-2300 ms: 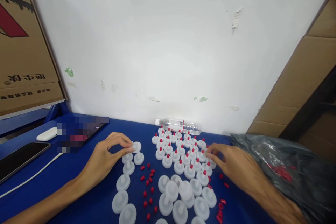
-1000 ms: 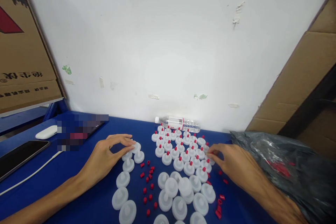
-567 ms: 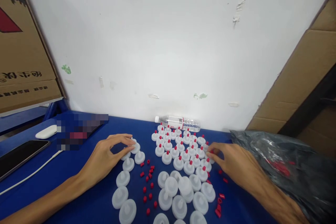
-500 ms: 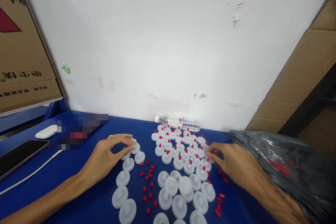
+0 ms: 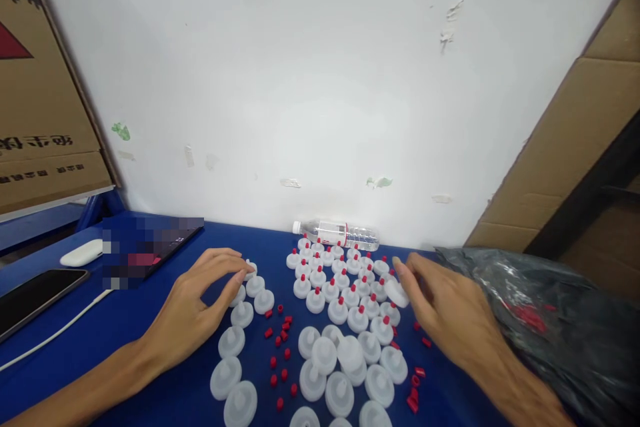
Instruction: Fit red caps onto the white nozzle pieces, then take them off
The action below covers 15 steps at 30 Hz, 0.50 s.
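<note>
My left hand [image 5: 200, 297] is at the far end of a column of white nozzle lids, thumb and forefinger pinched at the farthest lid [image 5: 251, 269]. Its grip there is partly hidden by the fingers. My right hand [image 5: 445, 303] holds a tilted white nozzle lid [image 5: 397, 293] between thumb and fingers, its round base facing the cluster. Beside it stand several white lids with red tips on their nozzles [image 5: 338, 309]. Nearer me lie white lids without red tips [image 5: 340, 395], some stacked. Small red caps [image 5: 273, 362] are scattered between the groups.
A clear plastic bottle [image 5: 340, 233] lies against the wall behind the lids. At right is a dark plastic bag [image 5: 575, 327] with red pieces visible. More red caps [image 5: 415, 380] lie near it. A phone [image 5: 37, 300], white case [image 5: 81, 253] and white cable [image 5: 55, 333] are at left.
My right hand has lifted slightly and now shows a tilted white lid in its fingers. My left fingers have shifted slightly towards me and left. The view moved a little.
</note>
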Tool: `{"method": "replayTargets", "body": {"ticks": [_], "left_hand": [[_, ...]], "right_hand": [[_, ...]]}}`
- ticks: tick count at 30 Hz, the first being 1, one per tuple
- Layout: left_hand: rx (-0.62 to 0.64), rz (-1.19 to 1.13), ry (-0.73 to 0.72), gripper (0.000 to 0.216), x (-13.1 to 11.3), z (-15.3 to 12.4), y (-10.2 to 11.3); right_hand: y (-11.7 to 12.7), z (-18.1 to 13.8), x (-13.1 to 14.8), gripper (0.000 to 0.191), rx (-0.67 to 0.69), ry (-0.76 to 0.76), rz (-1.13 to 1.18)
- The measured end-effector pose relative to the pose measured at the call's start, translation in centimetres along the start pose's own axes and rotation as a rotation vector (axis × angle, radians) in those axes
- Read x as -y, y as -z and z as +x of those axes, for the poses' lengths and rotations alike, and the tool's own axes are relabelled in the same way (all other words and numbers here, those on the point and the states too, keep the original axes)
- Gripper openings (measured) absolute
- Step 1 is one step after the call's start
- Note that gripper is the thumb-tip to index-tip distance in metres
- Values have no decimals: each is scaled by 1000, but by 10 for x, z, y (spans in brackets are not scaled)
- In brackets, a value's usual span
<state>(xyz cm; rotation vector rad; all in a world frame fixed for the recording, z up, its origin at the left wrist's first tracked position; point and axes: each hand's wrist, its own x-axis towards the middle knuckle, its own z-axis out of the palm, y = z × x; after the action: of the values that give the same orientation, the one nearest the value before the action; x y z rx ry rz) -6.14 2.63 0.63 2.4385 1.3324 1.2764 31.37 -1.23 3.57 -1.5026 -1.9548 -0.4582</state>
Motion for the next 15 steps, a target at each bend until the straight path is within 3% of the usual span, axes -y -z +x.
{"method": "replayTargets", "body": {"ticks": [7,11,15], "left_hand": [[-67,21,-224,23,-32,-14,4],[-24,-11,-347,34,-47,-31,3],[27,22,-433,31,-53,-46,-3]], "right_hand": [[4,-12,49,41,-293,415,283],[4,-17,77,44,-348,578,209],[-8,-18,95,47,-423,687,148]]}}
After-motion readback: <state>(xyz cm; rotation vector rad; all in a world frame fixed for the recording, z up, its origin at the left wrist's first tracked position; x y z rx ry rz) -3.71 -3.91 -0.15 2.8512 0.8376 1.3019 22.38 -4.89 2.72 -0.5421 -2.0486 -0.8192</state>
